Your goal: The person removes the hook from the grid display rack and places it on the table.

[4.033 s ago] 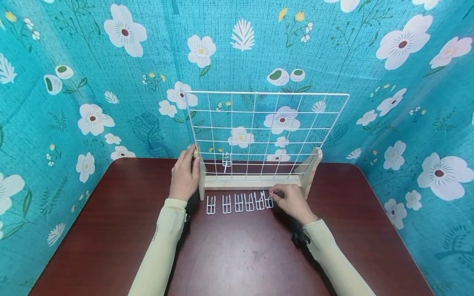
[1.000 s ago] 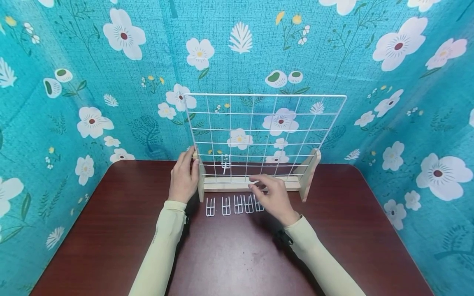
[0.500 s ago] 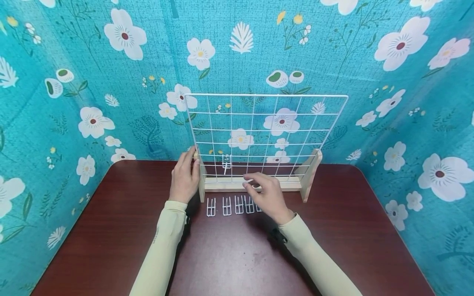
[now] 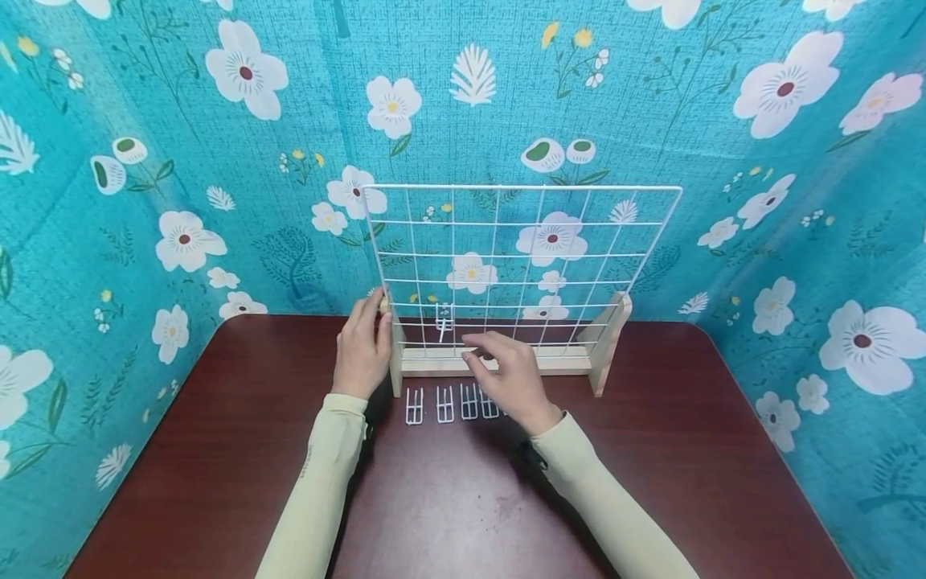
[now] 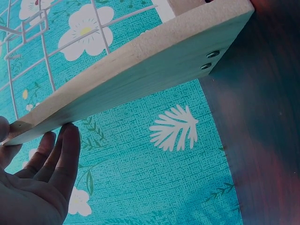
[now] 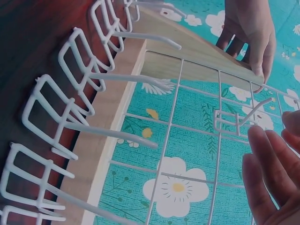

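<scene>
My left hand grips the upper end of the left wooden side panel of a stand, thumb on one face and fingers on the other. That stand carries a white wire grid panel. One white wire hook hangs on the grid's lower left. My right hand hovers before the grid's lower part, right of this hook, thumb and forefinger apart with nothing seen between them. In front of the stand, several white hooks lie in a row; the right hand covers the right-hand ones in the head view.
A wooden crossbar joins the side panels along the bottom, with the right panel beyond my right hand. The dark red-brown table ends at a floral teal cloth behind and at both sides.
My right hand has left the right-most hook in the row and moved left and up before the grid, toward the hung hook. My left hand has stayed on the side panel.
</scene>
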`<control>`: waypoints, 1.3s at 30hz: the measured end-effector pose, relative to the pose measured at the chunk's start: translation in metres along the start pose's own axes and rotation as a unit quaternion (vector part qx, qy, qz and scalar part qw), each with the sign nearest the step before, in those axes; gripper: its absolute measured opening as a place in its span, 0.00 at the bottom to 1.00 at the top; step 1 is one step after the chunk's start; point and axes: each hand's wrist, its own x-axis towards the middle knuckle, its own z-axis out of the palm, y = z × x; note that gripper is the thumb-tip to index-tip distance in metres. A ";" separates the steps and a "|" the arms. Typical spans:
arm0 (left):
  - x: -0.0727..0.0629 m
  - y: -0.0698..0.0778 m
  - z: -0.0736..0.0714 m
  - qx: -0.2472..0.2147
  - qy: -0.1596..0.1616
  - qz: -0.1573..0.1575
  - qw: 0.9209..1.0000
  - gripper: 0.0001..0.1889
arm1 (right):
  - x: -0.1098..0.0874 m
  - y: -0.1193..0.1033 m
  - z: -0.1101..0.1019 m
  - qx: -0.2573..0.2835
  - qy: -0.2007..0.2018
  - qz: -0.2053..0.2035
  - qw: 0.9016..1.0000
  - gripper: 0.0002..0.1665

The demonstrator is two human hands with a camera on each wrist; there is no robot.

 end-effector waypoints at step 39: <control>-0.001 -0.002 0.001 0.005 0.009 0.013 1.000 0.24 | 0.024 -0.007 0.036 -0.115 0.023 -0.082 0.990 0.10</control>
